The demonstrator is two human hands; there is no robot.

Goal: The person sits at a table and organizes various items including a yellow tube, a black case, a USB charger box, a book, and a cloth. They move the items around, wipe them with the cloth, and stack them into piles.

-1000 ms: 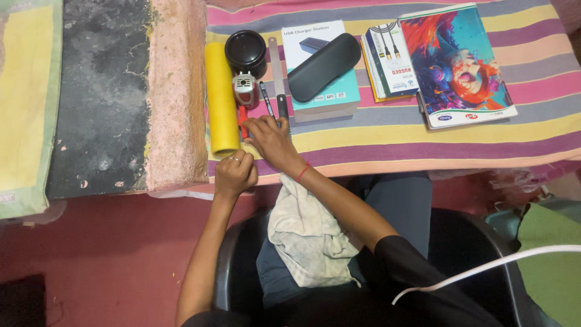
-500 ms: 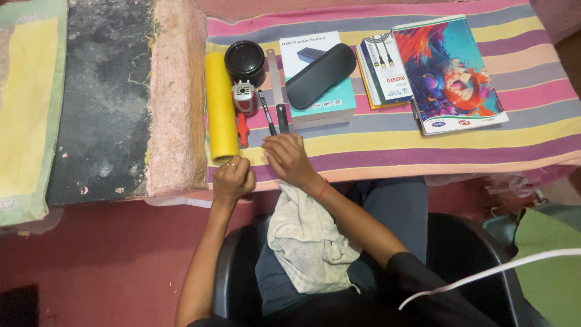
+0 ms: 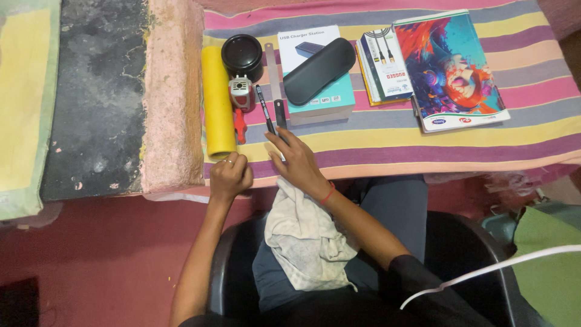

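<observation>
My right hand lies on the striped cloth with its fingers spread. Its fingertips touch the lower ends of a black pen and a black-handled metal blade. It holds nothing that I can see. My left hand is a closed fist with a ring, resting at the table's front edge just below a yellow roll. A red-handled screwdriver and a small red and grey device lie between the roll and the pen.
A black round jar stands at the back. A black case rests on a white and teal box, with a cable package and a colourful book to its right. A pale rag lies in my lap.
My right hand has moved right from the screwdriver to the lower ends of the pen and blade, and its fingers have spread. The left fist has stayed put.
</observation>
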